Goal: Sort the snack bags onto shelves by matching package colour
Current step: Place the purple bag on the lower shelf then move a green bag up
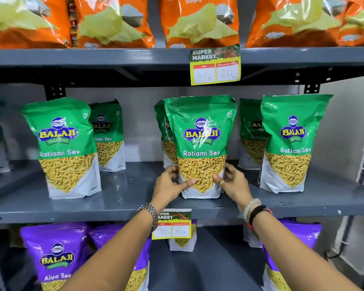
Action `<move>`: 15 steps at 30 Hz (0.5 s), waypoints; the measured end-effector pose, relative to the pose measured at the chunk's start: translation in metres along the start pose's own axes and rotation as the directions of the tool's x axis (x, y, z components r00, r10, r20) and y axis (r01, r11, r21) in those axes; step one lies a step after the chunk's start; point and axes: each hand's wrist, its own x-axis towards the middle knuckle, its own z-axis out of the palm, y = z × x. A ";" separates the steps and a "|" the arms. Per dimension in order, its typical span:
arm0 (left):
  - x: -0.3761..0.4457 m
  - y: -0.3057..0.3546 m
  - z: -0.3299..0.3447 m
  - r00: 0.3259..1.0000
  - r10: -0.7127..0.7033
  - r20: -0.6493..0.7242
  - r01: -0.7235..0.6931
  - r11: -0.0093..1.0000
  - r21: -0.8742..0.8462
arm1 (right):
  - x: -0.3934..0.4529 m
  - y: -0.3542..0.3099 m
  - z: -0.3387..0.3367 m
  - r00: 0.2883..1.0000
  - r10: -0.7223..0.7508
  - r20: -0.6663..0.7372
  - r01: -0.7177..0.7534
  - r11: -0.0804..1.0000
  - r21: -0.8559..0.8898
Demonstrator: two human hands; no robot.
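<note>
Fingers (189,182) of both hands hold the green bag (201,143) upright, label facing out.

Bright even light, blurred warped edges

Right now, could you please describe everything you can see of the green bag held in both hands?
The green bag is a glossy plastic stand-up pouch, green above, white below, printed "Balaji Wafers Ratlami Sev" over a picture of yellow sev. It stands upright on the grey middle shelf, sealed, slightly crinkled. The left hand and right hand grip its lower sides, thumbs across the front.
</note>
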 end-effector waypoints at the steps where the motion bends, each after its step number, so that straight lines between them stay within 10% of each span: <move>1: 0.001 -0.002 -0.004 1.000 -0.006 -0.009 0.006 1.000 0.008 | 0.001 -0.001 0.006 1.000 0.004 0.006 -0.004 1.000 0.002; 15: 0.012 -0.025 -0.041 0.995 -0.008 -0.103 0.010 1.000 0.021 | 0.013 -0.008 0.062 0.999 0.021 0.046 -0.023 0.999 0.031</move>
